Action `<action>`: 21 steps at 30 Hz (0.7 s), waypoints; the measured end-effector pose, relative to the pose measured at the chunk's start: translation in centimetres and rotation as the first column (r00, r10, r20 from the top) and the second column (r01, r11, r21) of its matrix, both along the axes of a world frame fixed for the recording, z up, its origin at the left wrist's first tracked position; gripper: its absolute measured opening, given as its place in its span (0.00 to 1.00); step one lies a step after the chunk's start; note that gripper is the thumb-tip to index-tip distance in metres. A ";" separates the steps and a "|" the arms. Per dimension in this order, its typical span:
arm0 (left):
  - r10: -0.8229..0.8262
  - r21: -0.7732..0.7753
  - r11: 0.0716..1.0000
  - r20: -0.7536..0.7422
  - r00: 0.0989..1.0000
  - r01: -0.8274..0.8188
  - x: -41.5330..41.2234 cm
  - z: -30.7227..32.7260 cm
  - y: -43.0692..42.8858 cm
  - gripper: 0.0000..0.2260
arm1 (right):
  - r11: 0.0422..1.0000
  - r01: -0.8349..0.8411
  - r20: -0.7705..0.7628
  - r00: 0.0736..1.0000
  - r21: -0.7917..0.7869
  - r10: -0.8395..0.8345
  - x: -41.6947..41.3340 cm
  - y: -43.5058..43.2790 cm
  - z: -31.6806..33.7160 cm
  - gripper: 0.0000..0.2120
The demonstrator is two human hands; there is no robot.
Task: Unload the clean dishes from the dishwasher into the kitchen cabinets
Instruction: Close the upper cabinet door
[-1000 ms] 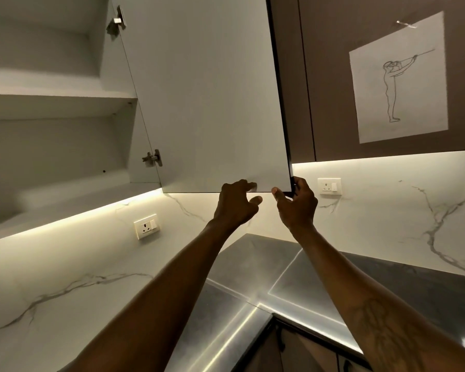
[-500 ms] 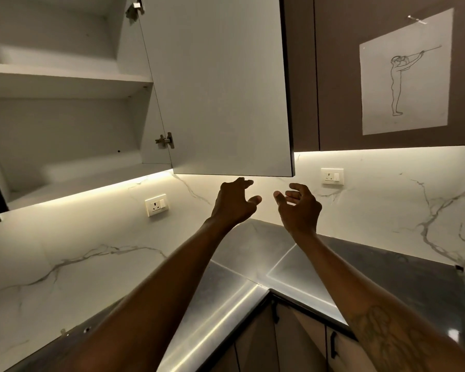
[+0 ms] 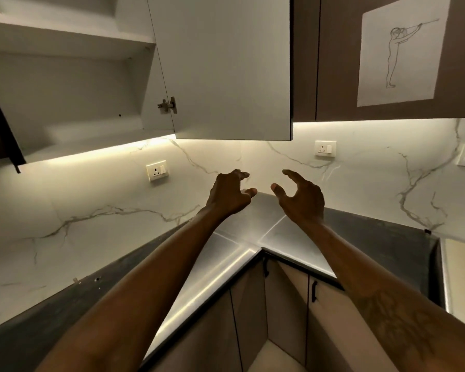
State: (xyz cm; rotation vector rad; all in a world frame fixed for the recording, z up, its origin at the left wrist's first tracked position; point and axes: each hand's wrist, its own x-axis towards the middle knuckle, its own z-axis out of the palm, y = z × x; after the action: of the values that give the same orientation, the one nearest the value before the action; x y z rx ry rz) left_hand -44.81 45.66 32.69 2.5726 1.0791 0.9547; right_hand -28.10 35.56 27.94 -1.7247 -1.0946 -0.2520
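Observation:
The upper corner cabinet (image 3: 73, 98) stands open, with bare white shelves inside. Its pale door (image 3: 226, 68) is swung out to the right, hinge at the lower left. My left hand (image 3: 230, 196) and my right hand (image 3: 302, 198) hover side by side below the door's bottom edge, fingers loosely curled, holding nothing and touching nothing. No dishes and no dishwasher are in view.
A steel and dark corner countertop (image 3: 226, 261) lies below my arms, with lower cabinet doors (image 3: 285, 304) under it. Marble backsplash carries wall sockets (image 3: 157, 171), (image 3: 325, 148). A brown upper cabinet (image 3: 338, 63) with a taped drawing (image 3: 399, 55) hangs at the right.
Both hands let go of the door's bottom edge and dropped away from it. The door stays open. My view has tilted down, showing more counter.

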 end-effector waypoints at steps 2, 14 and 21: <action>-0.019 -0.005 1.000 -0.006 1.000 0.019 -0.9 -0.8 -0.7 0.27 | 1.000 0.016 0.004 1.000 -0.025 -0.016 -0.7 -1.2 -0.7 0.28; -0.133 -0.084 0.988 -0.079 0.988 0.127 -7.7 -8.6 -6.7 0.28 | 0.972 0.116 0.065 0.992 -0.206 -0.105 -8.9 -10.0 -6.9 0.29; -0.244 -0.200 0.957 -0.154 0.957 0.211 -11.5 -16.1 -14.2 0.26 | 0.934 0.153 0.036 0.988 -0.324 -0.149 -13.6 -18.2 -14.1 0.27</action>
State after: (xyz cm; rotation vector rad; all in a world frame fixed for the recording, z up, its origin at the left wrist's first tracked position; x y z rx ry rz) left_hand -56.32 31.48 16.59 2.5945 0.8382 0.5540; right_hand -41.70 17.39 13.83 -2.1106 -1.0559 -0.1817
